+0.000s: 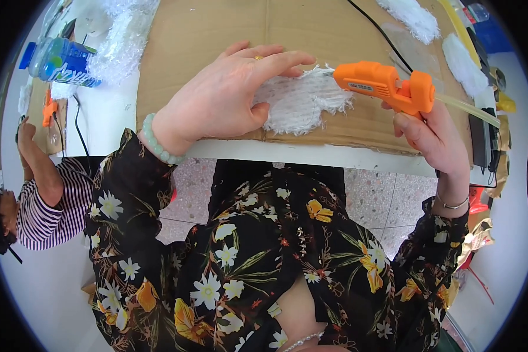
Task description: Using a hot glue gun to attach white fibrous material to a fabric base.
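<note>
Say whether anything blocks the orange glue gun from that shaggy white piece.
Nothing visible does: the right hand points the orange glue gun at the shaggy white piece from the right. The left hand is close, at the piece's left, but not between.

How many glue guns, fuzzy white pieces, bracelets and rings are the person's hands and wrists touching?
Orange glue gun, in the right hand: 1
Fuzzy white piece, under the left hand: 1
Green beaded bracelet and silver bracelet: 2
Visible ring: 1
Total: 5
</note>
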`<state>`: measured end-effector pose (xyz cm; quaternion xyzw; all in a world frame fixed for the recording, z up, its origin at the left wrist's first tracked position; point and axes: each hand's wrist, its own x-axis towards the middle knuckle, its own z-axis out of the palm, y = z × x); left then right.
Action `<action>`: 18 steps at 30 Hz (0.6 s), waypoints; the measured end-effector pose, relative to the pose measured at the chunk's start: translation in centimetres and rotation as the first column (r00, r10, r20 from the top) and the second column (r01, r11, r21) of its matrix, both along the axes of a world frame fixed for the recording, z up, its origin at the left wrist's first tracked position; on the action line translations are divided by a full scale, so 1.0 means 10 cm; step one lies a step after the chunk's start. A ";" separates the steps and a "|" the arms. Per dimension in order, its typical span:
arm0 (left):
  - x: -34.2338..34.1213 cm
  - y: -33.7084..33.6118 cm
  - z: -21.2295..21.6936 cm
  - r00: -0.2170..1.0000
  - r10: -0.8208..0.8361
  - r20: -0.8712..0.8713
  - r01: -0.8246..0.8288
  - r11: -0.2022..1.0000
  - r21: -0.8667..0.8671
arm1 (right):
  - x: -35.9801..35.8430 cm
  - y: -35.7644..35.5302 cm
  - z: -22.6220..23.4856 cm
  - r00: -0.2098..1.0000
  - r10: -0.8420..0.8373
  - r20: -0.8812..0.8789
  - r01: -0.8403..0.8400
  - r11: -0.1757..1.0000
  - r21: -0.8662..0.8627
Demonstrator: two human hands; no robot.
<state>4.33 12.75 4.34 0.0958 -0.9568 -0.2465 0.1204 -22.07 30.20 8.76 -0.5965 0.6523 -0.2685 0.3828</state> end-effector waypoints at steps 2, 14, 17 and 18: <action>0.00 0.00 0.00 1.000 -0.001 -0.008 0.001 1.000 0.000 | 0.00 -0.01 0.01 1.000 0.004 0.021 -0.004 1.000 0.006; -0.01 0.01 -0.03 1.000 0.008 -0.013 -0.008 1.000 -0.002 | -0.08 -0.01 0.02 0.998 0.048 -0.034 -0.042 0.989 0.140; 0.01 0.01 -0.02 1.000 0.009 -0.028 -0.009 1.000 -0.009 | -0.08 0.02 0.04 1.000 0.005 0.024 -0.007 0.997 0.075; 0.03 0.01 -0.01 0.999 0.014 -0.029 -0.014 1.000 -0.009 | -0.09 0.02 0.05 0.998 -0.027 0.063 0.024 0.999 0.041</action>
